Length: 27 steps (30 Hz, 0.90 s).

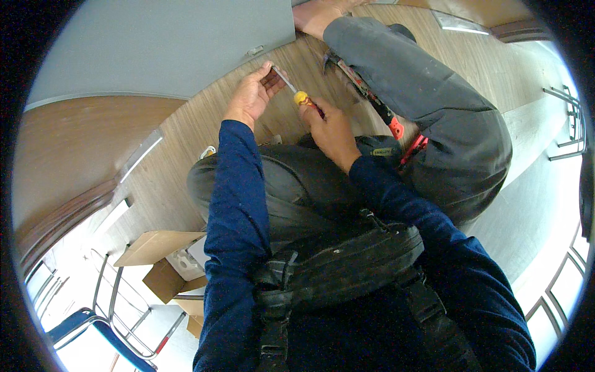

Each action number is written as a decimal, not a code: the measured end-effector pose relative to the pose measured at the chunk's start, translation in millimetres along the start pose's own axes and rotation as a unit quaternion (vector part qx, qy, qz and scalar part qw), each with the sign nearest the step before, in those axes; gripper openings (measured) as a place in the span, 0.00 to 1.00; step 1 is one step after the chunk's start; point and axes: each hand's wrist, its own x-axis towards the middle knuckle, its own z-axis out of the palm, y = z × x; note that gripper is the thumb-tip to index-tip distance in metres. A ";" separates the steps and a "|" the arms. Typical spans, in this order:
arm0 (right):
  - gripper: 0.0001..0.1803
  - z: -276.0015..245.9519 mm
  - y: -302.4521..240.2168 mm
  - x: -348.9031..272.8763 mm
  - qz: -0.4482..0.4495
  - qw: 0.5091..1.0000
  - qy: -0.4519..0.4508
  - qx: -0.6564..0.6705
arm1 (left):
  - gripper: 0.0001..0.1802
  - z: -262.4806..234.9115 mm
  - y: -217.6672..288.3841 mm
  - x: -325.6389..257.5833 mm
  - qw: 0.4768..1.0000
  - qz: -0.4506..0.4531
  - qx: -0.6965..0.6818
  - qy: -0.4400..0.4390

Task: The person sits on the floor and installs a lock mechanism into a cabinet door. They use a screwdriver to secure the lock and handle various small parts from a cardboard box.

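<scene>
My right hand point(331, 130) is wrapped round the yellow and dark red handle of a screwdriver point(286, 82). Its shaft points up and left toward my left hand point(251, 94), whose thumb and forefinger close at the tip; the other fingers curl below the shaft. Whether a small part sits at that tip is too small to tell. A hammer point(365, 93) with a dark, red-ended handle lies on the floor right of my hands, beside my bent leg. Closer to me, a red-handled tool point(414, 149) is partly hidden by my trousers.
A grey panel point(167, 49) with a small metal fitting point(255, 49) stands ahead on the wood-look floor point(204, 118). My bare foot point(316, 18) rests at its right edge. An open cardboard box point(164, 279) and a blue chair point(93, 328) are at lower left.
</scene>
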 end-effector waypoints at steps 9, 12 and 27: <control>0.16 2.0 -6.1 1.9 -0.085 0.982 0.095 -0.136 | 0.13 6.0 -3.5 6.7 0.997 0.039 0.063 0.020; 0.15 9.0 -3.4 13.8 -0.091 0.982 0.114 -0.117 | 0.14 9.6 -5.3 12.3 0.998 0.035 0.041 0.044; 0.18 59.5 -2.6 31.0 0.038 0.993 0.087 0.068 | 0.14 -0.3 -3.0 35.3 0.999 0.022 -0.007 0.035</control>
